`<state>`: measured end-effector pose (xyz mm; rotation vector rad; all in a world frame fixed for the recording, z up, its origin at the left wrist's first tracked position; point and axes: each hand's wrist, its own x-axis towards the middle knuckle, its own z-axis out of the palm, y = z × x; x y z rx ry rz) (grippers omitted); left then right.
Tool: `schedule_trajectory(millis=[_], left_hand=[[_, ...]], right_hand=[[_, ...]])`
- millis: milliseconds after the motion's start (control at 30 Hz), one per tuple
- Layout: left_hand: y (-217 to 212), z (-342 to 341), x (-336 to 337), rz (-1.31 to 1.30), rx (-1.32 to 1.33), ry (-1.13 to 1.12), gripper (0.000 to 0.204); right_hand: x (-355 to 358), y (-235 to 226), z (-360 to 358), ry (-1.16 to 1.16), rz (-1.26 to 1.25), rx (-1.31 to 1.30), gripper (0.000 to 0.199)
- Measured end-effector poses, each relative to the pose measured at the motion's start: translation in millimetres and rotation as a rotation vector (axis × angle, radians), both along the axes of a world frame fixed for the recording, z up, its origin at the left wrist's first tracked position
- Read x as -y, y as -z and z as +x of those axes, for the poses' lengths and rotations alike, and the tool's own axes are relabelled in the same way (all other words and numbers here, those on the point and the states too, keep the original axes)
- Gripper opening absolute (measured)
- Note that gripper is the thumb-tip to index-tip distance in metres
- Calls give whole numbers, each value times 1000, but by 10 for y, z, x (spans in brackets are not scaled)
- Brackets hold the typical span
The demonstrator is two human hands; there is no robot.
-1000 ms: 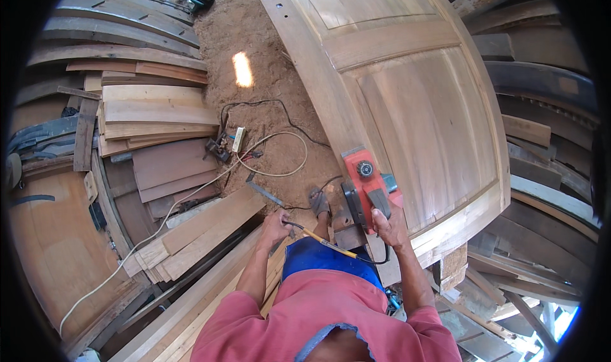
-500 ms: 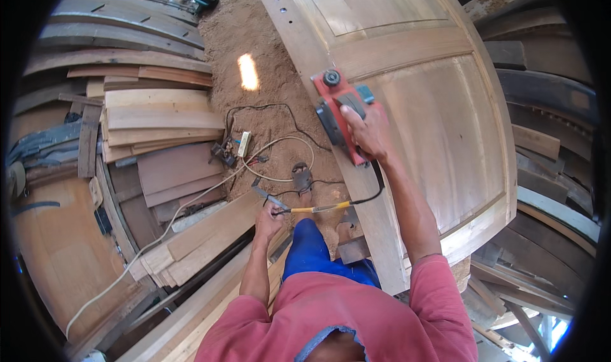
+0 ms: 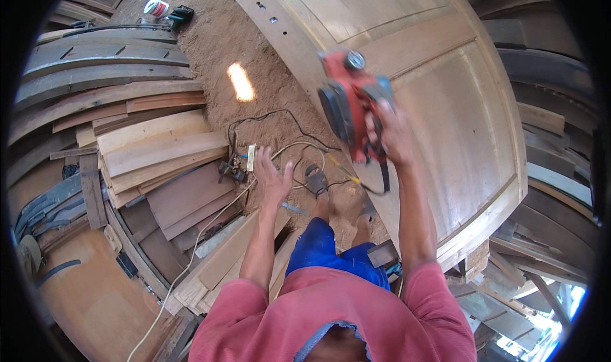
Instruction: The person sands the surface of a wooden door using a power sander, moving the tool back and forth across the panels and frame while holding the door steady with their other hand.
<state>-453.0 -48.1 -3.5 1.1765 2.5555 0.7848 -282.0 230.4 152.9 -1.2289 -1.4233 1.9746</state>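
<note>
Woodshop floor of sawdust, planks (image 3: 159,152) stacked at left of frame. A panelled wooden door (image 3: 445,107) lies across upper right. A red electric planer (image 3: 350,104) is gripped by the right hand (image 3: 388,136) over the door's left stile, further up-frame than a second ago. The left hand (image 3: 272,180) hangs spread, fingers empty. Planing judged barely begun.

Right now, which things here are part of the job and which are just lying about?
In use:
right hand gripping red planer
wooden door
planer cord
left hand, open and empty

Lying about:
stacked planks
white can
power strip
</note>
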Motion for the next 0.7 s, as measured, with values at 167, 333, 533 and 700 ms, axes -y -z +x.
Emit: schedule_trajectory(millis=[167,333,533,700], left_hand=[[-542,-296,-1642,-15,-69,178,105],[-515,-278,-2602,-270,-42,154,109],[-371,-129,-2720,-271,-95,55,99],[-336,-151,-2783,-298,-150,-16,85]], right_hand=[[681,-156,952,283,-103,-35,59],[955,-204,1359,354,-37,91,57],[942,-139,1526,413,-27,103,57],[826,-96,1289,445,-80,13,59]])
